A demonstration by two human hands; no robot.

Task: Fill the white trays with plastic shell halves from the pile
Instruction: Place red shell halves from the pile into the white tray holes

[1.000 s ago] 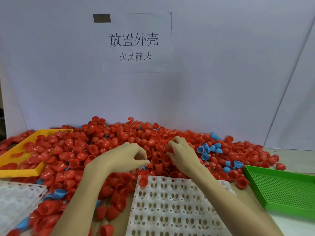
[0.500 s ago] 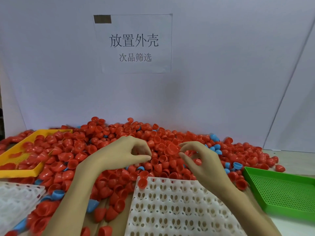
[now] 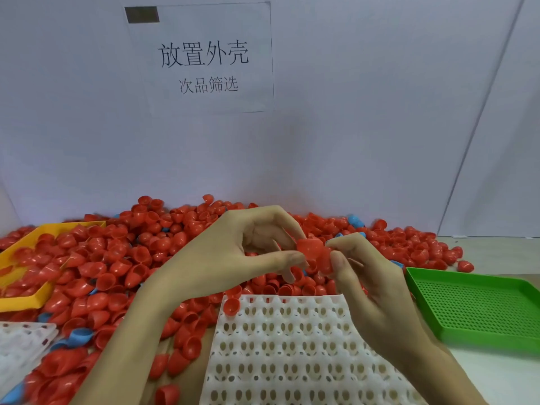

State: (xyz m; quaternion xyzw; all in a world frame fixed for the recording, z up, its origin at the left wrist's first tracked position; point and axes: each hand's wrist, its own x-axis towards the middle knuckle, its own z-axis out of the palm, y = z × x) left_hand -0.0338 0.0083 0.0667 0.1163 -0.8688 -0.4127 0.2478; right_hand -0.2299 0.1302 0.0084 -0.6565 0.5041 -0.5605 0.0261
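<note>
A big pile of red shell halves (image 3: 122, 258), with a few blue ones mixed in, covers the table's far side. In front of me lies a white tray (image 3: 292, 355) with many sockets. One red shell (image 3: 231, 307) sits in its far left corner. Both hands are raised above the tray's far edge. My right hand (image 3: 371, 290) pinches a red shell half (image 3: 314, 252) between thumb and forefinger. My left hand (image 3: 233, 252) meets the same shell from the left, its thumb and fingertips curled onto it.
A yellow tray (image 3: 20, 302) half buried in shells stands at the left. A green perforated tray (image 3: 479, 305) lies at the right. A second white tray (image 3: 20, 346) is at the lower left. A white wall with a paper sign rises behind the pile.
Both hands have left the pile and risen. My right hand has lifted a red shell, and my left hand has closed in on it from the left.
</note>
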